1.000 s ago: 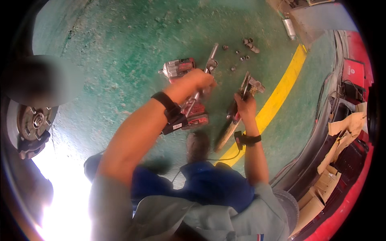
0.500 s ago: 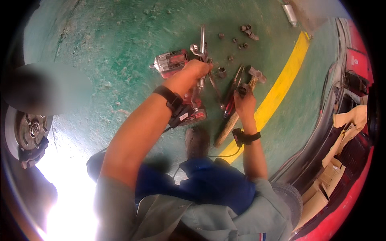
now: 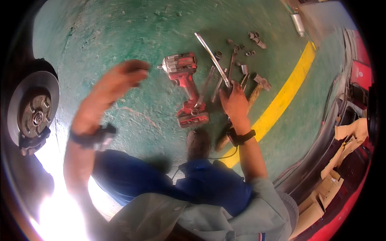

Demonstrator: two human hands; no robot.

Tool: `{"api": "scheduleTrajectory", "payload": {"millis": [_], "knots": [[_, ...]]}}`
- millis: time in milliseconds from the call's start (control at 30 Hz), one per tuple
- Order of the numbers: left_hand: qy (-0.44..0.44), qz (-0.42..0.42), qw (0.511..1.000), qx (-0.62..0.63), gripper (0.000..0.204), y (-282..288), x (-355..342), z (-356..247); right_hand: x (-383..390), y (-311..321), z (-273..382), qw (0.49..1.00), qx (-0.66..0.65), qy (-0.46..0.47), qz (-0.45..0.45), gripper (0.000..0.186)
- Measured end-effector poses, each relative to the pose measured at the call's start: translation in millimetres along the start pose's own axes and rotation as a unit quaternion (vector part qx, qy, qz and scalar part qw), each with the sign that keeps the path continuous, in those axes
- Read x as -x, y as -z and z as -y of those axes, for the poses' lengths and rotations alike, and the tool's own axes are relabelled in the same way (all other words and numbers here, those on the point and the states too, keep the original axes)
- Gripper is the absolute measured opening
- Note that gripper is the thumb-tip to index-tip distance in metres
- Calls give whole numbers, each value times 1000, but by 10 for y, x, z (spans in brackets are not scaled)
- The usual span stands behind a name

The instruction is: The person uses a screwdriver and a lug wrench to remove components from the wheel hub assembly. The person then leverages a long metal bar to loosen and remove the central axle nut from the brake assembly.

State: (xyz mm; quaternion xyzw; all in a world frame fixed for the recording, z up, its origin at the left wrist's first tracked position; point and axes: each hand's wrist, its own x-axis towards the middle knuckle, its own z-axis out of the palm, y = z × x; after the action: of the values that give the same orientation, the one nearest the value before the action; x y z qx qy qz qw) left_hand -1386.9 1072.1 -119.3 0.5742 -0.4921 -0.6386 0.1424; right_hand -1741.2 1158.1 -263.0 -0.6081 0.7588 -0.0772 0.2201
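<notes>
My left hand (image 3: 128, 74) is motion-blurred, left of the red impact wrench (image 3: 185, 80), its finger shape unclear. My right hand (image 3: 235, 102) grips the lower end of a long silver bar (image 3: 211, 54), which slants up to the left. Spanners (image 3: 231, 62) and other slim tools lie between wrench and hand. A loose cylindrical socket (image 3: 243, 69) sits just above my right hand, beside a wooden-handled hammer (image 3: 261, 82). Several small sockets (image 3: 257, 41) lie farther up on the green floor (image 3: 120, 32).
A brake disc on a hub (image 3: 34, 112) stands at left. A yellow floor stripe (image 3: 291, 88) runs at right, beside cardboard (image 3: 345, 130), red cases (image 3: 360, 74) and hoses. A silver cylinder (image 3: 297, 25) lies at upper right. My blue-trousered legs (image 3: 213, 180) are below.
My left hand has left the bar and tools and swung left, uncovering the impact wrench. My right hand now has the silver bar, and several tools lie spread out beside it.
</notes>
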Motion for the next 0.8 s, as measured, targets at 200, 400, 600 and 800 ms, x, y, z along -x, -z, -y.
{"api": "scheduleTrajectory", "payload": {"millis": [200,400,600,800], "knots": [[-3,-235,941,-245,29,1002,1100,40,77,-6,284,978,171,79,-91,55],[22,-206,944,-255,45,367,1178,103,183,57,684,988,13,156,-3,47],[-10,-247,953,-177,47,120,1572,186,48,33,607,978,-24,180,99,38],[-44,-283,943,-170,45,230,1693,174,132,45,182,974,77,207,45,31]]}}
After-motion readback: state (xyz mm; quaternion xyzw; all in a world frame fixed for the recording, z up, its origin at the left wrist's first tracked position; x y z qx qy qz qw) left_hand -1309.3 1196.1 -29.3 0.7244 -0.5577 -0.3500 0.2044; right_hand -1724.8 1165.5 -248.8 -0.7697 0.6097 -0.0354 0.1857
